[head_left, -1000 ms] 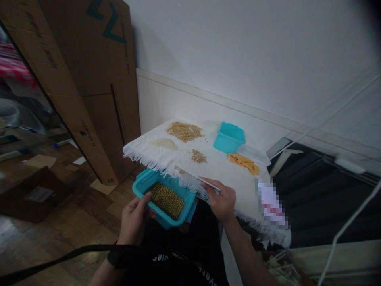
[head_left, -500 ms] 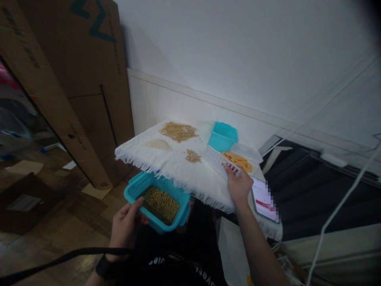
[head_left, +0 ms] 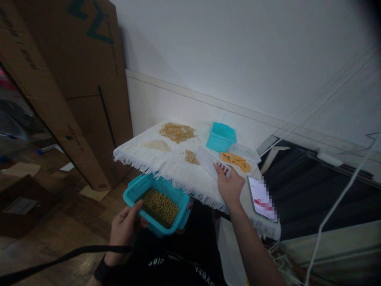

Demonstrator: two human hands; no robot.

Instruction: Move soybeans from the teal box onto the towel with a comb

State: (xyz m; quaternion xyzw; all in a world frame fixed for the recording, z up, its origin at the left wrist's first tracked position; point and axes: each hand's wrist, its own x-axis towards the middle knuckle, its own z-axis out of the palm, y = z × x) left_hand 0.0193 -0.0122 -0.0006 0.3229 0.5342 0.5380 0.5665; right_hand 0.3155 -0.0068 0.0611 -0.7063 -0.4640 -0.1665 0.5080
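Note:
My left hand (head_left: 126, 222) is closed on the near left rim of a teal plastic bin (head_left: 131, 197), held just below the table's front edge. Soybeans (head_left: 162, 206) cover the bin's bottom. My right hand (head_left: 230, 182) grips a white slotted plastic tray (head_left: 205, 159) by its near end, thumb on top. The tray's far end is at a small pile of soybeans (head_left: 191, 157) on the white fringed cloth (head_left: 172, 165). Behind lies a larger spread of soybeans (head_left: 177, 132). A low pale heap of fine grains (head_left: 156, 145) is to its left.
A second teal bin (head_left: 222, 137) stands at the back of the table, near a yellow cloth (head_left: 235, 161) and a clear plastic lid (head_left: 245, 151). A phone (head_left: 262, 198) lies at the right edge. Tall cardboard boxes (head_left: 89, 99) stand left; a white cable (head_left: 339, 206) hangs right.
My right hand has moved the tray left, bringing its far end to the small soybean pile. My left hand and the bin it holds have barely moved.

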